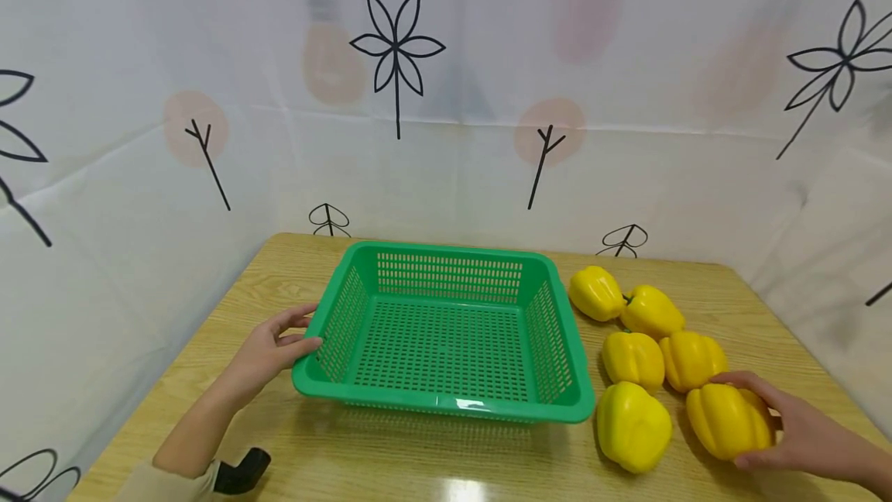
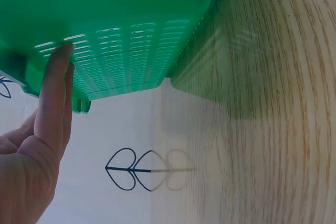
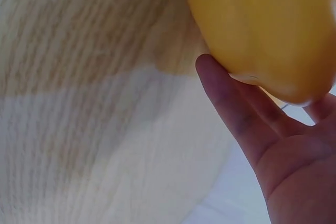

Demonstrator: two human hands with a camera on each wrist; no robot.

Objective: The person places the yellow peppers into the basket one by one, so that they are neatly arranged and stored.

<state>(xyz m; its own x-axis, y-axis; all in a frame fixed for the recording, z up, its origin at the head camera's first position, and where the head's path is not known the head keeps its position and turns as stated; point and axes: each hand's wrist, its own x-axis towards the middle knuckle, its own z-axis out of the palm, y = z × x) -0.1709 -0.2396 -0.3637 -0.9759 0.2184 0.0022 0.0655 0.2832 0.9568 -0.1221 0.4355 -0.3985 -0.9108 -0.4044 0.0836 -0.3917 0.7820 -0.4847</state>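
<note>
A green plastic basket (image 1: pixel 446 407) with slotted walls stands on the wooden table, nothing inside it. At its left side my left hand (image 1: pixel 268 348) grips the rim, thumb over the edge; in the left wrist view the fingers (image 2: pixel 55 85) lie against the outer wall. On the right, my right hand (image 1: pixel 794 428) holds a yellow bell pepper (image 1: pixel 728 418), thumb on the near side and fingers on the far side. The right wrist view shows this pepper (image 3: pixel 257 30) close up, with fingers (image 3: pixel 226 93) touching its lower part.
More yellow bell peppers lie right of the basket: one in front (image 1: pixel 632 426), several behind, such as a pepper (image 1: pixel 634 361) and another at the back (image 1: pixel 595 293). A white patterned cloth (image 1: pixel 446 177) hangs behind the wooden table (image 1: pixel 390 459).
</note>
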